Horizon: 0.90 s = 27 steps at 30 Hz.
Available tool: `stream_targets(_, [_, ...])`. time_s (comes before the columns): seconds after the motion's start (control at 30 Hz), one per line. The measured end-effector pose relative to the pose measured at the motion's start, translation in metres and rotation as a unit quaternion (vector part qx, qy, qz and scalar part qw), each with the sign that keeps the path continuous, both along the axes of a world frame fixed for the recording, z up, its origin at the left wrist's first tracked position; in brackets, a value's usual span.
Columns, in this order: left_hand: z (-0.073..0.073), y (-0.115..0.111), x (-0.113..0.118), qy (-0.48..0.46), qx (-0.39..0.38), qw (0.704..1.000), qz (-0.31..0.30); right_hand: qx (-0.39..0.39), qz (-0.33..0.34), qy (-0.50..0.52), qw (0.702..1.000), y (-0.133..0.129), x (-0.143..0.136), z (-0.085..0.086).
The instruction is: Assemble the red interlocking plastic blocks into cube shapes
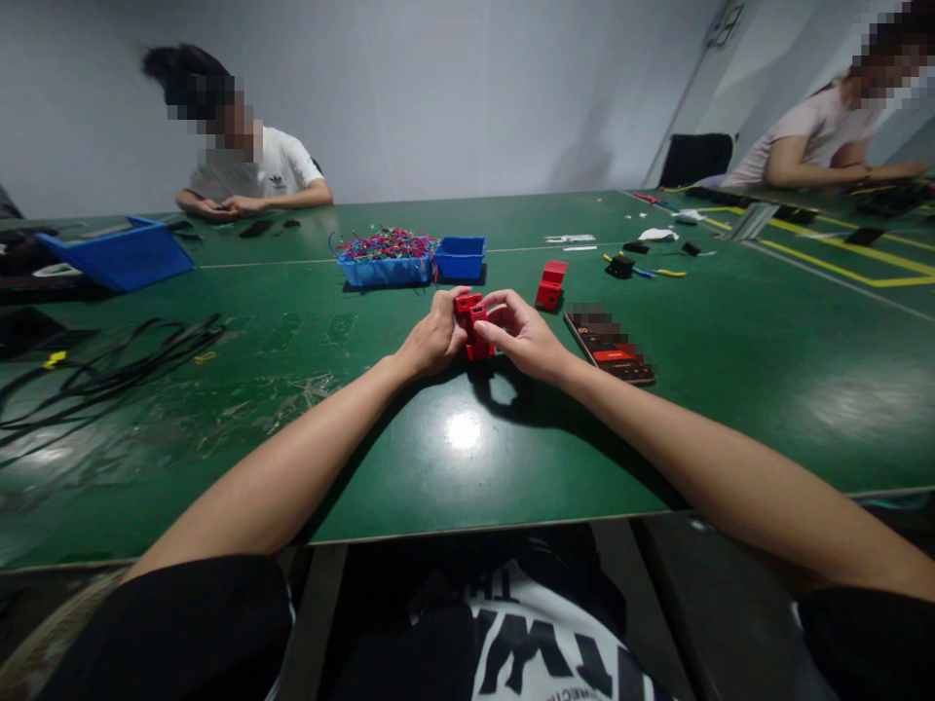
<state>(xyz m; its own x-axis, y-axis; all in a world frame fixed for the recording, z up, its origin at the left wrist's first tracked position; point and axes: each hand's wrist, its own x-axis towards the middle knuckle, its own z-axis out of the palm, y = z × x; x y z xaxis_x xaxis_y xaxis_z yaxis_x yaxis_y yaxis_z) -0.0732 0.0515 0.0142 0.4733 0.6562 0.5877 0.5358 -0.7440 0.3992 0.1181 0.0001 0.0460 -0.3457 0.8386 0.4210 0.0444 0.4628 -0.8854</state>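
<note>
Just above the green table, a red block-like part (480,348) is held between my two hands. My left hand (436,336) is closed round its left side. The thumb and fingers of my right hand (524,336) pinch its right side. Small dark openings show on the part's upper faces. A second red part (551,284) sits on the table beyond my right hand, with a phone (610,346) lying to the right of that hand.
Beyond my hands are a blue bin of coloured wires (387,271) and a smaller blue bin (460,261). Black cables (146,355) and a tilted blue tray (124,258) lie left. Black connectors (620,266) lie right. Two people sit at the far side.
</note>
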Motion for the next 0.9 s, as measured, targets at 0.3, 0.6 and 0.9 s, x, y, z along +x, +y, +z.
stream_targets(0.3, [-0.0018,0.0012,-0.0005,-0.007,0.002,1.0,-0.004,0.015,-0.026,-0.022,0.999,-0.0001,0.0005,0.0001])
stream_targets(0.6, [-0.0037,0.003,-0.0011,-0.01,0.013,1.0,-0.009,0.001,-0.006,-0.004,1.0,0.0039,0.0022,-0.0018])
stream_targets(0.9, [-0.0023,0.0017,-0.0015,-0.011,0.002,1.0,-0.005,0.006,-0.024,-0.021,0.999,0.0012,0.0021,-0.0047])
